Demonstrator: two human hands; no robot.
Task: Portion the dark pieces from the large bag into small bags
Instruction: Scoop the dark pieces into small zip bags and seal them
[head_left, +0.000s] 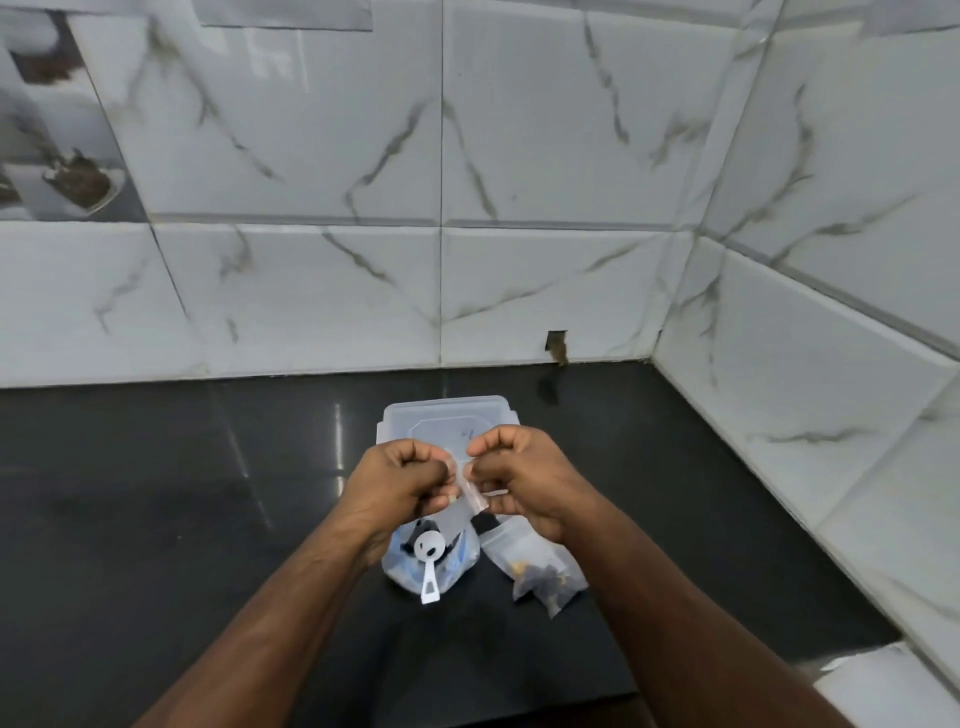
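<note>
Left hand (402, 480): fingers curled, pinching small clear bag (470, 491) at frame centre.
Right hand (519, 475): curled, pinching same bag.
Large bag (402, 569): below hands, white scoop (430, 564) inside.

Large bag (415, 564) partly behind wrist

Beyond my grip, the glossy black surface (156, 493) runs back to a wall of white marble-look tiles (311, 156) with grey veins. To the right of my grip a second tiled wall (831, 260) meets it in a corner. A small chipped hole (557, 347) sits at the back wall's base. Pale streaks of light (338, 436) reflect off the surface left of my grip.
</note>
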